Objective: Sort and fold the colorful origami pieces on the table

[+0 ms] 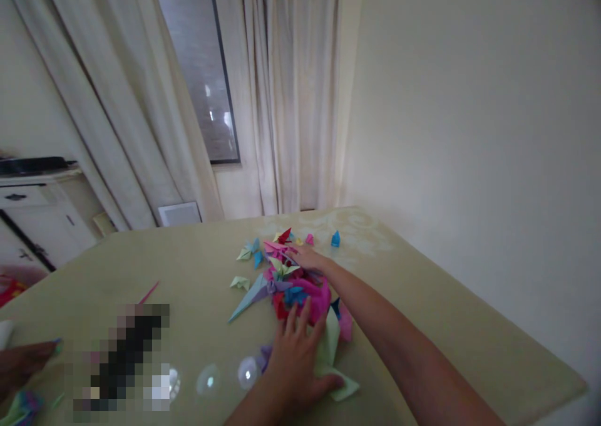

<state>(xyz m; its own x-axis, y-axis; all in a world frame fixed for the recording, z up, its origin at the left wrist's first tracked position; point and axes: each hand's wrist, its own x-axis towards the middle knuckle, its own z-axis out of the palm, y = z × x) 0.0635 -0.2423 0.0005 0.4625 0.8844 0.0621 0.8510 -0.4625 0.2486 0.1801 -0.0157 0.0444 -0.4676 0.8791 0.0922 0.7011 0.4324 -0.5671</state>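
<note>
A heap of folded paper origami pieces [282, 268] in pink, purple, green, blue and red lies on the table. My left hand [298, 351] rests palm down at its near side, fingers spread over a pale green folded paper piece [332, 338] and a magenta one [319, 296]. Across the heap's far right side reaches my right hand [307, 258], its fingers stretched out over the papers and partly hidden among them. A long pale blue paper point [248, 297] sticks out to the left. A purple piece [265, 356] peeks out beside my left wrist.
The table [188, 257] has a pale cover with light reflections. A small blue origami piece [335, 238] stands behind the heap. At the left, another person's hand [28, 363] is near colourful paper [23, 408]. A pink stick [149, 292] lies by a pixelated patch. A wall borders the right.
</note>
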